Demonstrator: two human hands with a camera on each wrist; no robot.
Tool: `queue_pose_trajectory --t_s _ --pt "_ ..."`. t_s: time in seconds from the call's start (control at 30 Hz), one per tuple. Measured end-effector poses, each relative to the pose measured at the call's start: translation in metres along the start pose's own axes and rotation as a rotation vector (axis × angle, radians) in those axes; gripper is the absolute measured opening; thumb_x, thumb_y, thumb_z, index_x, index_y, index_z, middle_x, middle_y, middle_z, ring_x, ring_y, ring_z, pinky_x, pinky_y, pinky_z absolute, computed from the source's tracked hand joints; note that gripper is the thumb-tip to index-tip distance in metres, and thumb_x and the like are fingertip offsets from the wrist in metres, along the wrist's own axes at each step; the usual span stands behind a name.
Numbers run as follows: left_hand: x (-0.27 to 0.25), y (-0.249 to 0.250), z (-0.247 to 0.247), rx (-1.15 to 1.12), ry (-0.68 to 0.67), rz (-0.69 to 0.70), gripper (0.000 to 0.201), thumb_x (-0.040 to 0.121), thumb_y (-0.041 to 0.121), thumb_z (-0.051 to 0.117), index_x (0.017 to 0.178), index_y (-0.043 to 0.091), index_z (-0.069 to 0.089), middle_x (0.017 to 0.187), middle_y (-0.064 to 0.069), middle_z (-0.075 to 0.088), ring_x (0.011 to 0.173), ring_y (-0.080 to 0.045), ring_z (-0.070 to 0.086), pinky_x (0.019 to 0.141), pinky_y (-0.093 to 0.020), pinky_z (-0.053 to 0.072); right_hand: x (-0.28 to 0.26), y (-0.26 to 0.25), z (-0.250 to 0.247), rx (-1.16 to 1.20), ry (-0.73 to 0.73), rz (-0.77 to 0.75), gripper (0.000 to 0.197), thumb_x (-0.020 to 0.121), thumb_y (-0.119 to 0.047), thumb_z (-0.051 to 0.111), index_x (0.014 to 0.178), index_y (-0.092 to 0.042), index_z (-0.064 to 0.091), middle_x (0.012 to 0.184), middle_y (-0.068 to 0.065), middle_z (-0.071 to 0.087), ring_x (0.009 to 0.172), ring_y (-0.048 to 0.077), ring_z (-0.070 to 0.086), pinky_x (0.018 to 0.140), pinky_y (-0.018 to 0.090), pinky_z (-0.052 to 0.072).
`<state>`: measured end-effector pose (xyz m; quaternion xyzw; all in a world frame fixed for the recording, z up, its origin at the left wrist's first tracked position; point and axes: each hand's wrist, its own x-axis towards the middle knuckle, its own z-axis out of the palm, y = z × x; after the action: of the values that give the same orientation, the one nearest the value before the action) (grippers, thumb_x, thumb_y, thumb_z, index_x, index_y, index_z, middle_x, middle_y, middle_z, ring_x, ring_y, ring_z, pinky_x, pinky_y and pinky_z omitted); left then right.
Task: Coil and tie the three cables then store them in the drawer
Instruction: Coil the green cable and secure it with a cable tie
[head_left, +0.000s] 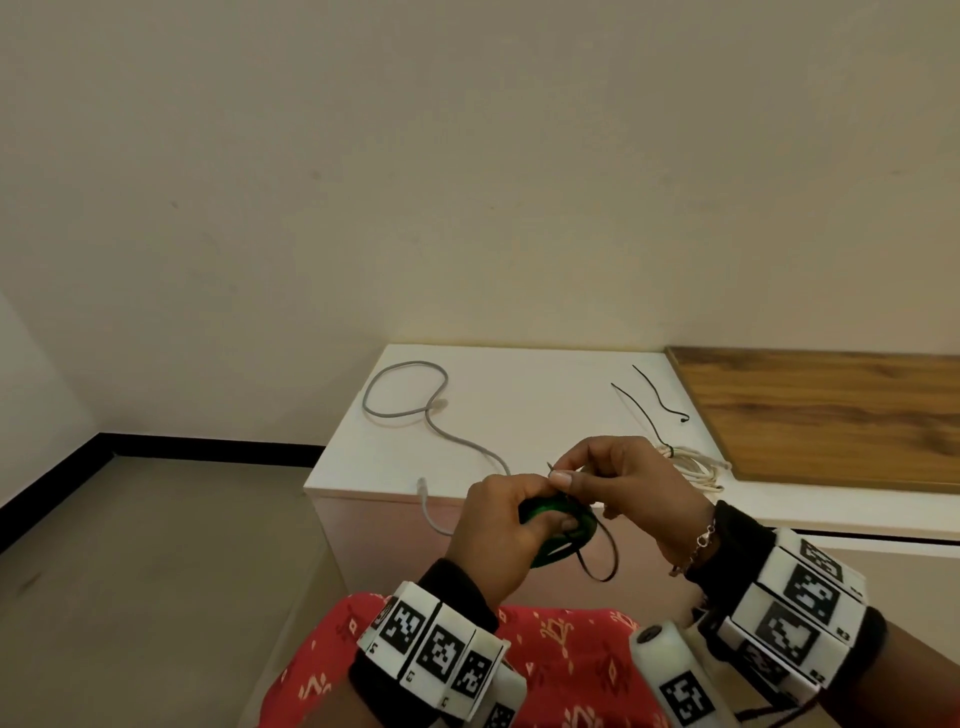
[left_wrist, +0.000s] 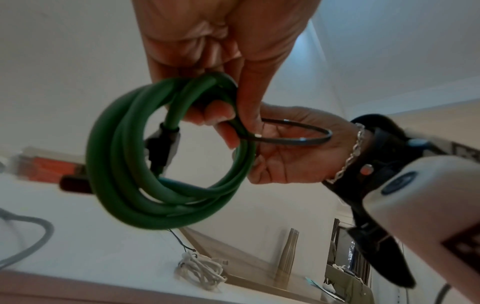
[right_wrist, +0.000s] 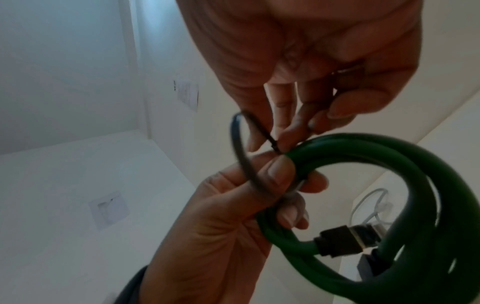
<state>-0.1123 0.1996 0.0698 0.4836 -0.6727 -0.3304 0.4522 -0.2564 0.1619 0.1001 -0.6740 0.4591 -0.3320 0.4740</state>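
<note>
Over the near edge of the white cabinet top (head_left: 519, 395), both hands work on one green cable (head_left: 558, 530), coiled into a ring of several turns. The left hand (head_left: 498, 535) has its fingers curled through the coil and grips the bundled strands tightly. The right hand (head_left: 623, 483) pinches a black zip tie (head_left: 602, 561) narrowly between thumb and fingertips, just above the coil; the tie hangs in a loose loop below the hands.

Three cables show in all. Besides the green one, a grey network cable (head_left: 415, 405) lies uncoiled on the cabinet top to the left, one plug end drooping over the front edge. A white cable (head_left: 696, 467) lies bundled on the right, near a wooden panel (head_left: 831, 415), with a dark tie round it. Two more black zip ties (head_left: 649, 400) lie loose on the top behind the white bundle, so three loose or looped ties are counted.

The left wrist view shows what the head view hides: the tie's strap passes round the green strands (left_wrist: 124, 164) and its loop (left_wrist: 293, 139) crosses the right palm (left_wrist: 293, 156). A black plug (left_wrist: 162, 144) sits inside the ring. The right wrist view shows the left thumb (right_wrist: 278, 172) pressed on the strands beside the tie (right_wrist: 241, 156), and the black plug with its metal end (right_wrist: 345, 240).
</note>
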Motion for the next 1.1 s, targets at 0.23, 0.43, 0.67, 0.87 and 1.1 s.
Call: queue_pose_trajectory --t_s 0.23,0.43,0.67,0.87,1.1 --pt "-0.002 -0.001 0.006 0.016 -0.071 -0.026 0.017 0.078 0.004 0.065 0.094 0.007 0.070 0.074 0.007 0.065 0.071 0.002 0.061 0.066 -0.005 0.045 0.005 0.001 -0.007 0.092 0.059 0.027 0.024 0.083 -0.004 0.061 0.062 -0.012 0.053 0.063 0.001 0.055 0.060 0.010 0.051 0.059 0.021 0.041" --pt "-0.010 -0.006 0.013 -0.033 -0.177 -0.118 0.014 0.081 0.004 0.062 0.093 0.006 0.068 0.078 0.000 0.067 0.065 -0.003 0.061 0.064 -0.019 0.050 0.012 -0.010 -0.030 0.353 0.290 -0.174 0.020 0.087 -0.003 0.053 0.068 -0.010 0.050 0.054 -0.001 0.068 0.060 0.011 0.065 0.063 0.024 0.054" --pt "-0.003 -0.004 0.003 -0.147 -0.125 -0.154 0.020 0.078 0.005 0.064 0.074 0.025 0.065 0.063 0.004 0.066 0.051 -0.009 0.054 0.049 -0.022 0.047 0.009 -0.011 -0.015 0.238 0.009 -0.037 0.015 0.082 -0.011 0.060 0.097 -0.009 0.060 0.094 0.012 0.069 0.087 0.018 0.064 0.075 0.022 0.054" --pt "-0.002 -0.002 0.000 -0.114 -0.077 -0.065 0.025 0.076 0.008 0.063 0.066 0.031 0.063 0.064 0.000 0.065 0.054 -0.018 0.059 0.052 -0.025 0.050 0.007 0.002 0.000 0.141 -0.111 0.041 0.017 0.084 -0.004 0.059 0.068 -0.004 0.059 0.061 0.001 0.064 0.054 0.007 0.062 0.056 0.018 0.051" --pt "-0.006 -0.004 0.003 -0.088 -0.111 0.009 0.012 0.078 0.023 0.056 0.081 0.032 0.063 0.069 0.007 0.066 0.071 -0.001 0.062 0.069 -0.014 0.049 0.009 0.002 -0.002 0.170 0.007 -0.004 0.025 0.087 -0.005 0.055 0.062 -0.006 0.051 0.069 0.011 0.064 0.054 0.007 0.064 0.055 0.018 0.054"
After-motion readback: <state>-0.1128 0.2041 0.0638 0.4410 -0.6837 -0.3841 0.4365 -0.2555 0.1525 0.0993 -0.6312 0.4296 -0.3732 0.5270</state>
